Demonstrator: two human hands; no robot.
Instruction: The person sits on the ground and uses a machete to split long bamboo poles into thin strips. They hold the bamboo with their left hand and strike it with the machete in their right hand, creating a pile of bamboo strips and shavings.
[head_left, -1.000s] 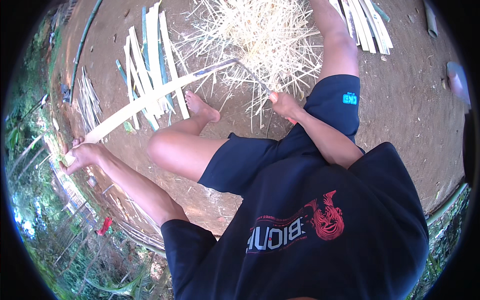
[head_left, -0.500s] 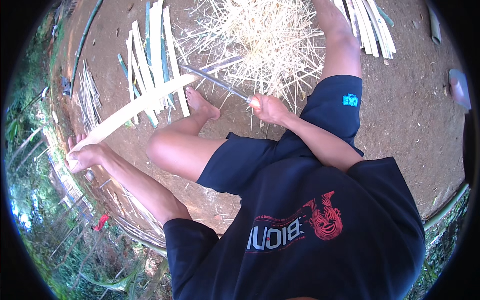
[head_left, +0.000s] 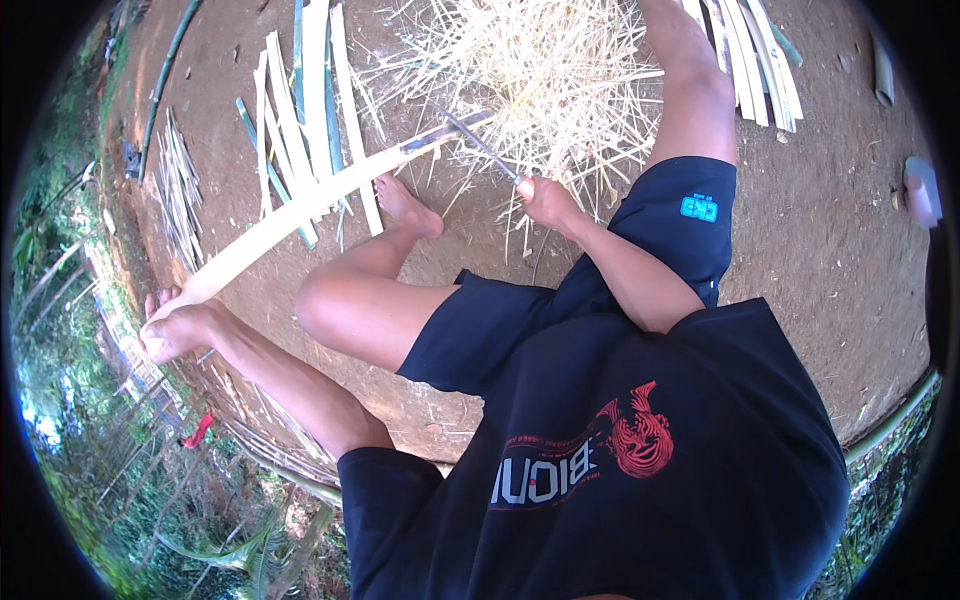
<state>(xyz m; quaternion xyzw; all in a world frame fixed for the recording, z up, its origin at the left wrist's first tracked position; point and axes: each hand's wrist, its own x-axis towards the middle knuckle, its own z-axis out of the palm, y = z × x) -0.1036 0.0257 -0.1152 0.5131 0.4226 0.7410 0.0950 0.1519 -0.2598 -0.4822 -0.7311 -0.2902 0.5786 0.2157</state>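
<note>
My left hand (head_left: 180,325) is closed round the near end of a long pale bamboo strip (head_left: 300,208), out at the left. The strip slants up to the right, and its darker far end reaches the shavings. In my right hand (head_left: 552,206) is the handle of a long-bladed knife (head_left: 482,148), gripped with the fingers wrapped round. The blade points up and left, its tip by the far part of the strip. Whether blade and strip touch I cannot tell. My bare left foot (head_left: 405,208) rests just below the strip.
A heap of thin pale shavings (head_left: 540,70) covers the ground ahead. Split bamboo strips lie in a group (head_left: 290,110) at the upper left and another (head_left: 755,60) at the upper right. Thin sticks (head_left: 180,190) lie at the left. A bamboo pole (head_left: 890,440) borders the lower right.
My right hand has moved a little right and up, carrying the knife along the strip toward its far end. My left hand keeps its hold and has shifted slightly.
</note>
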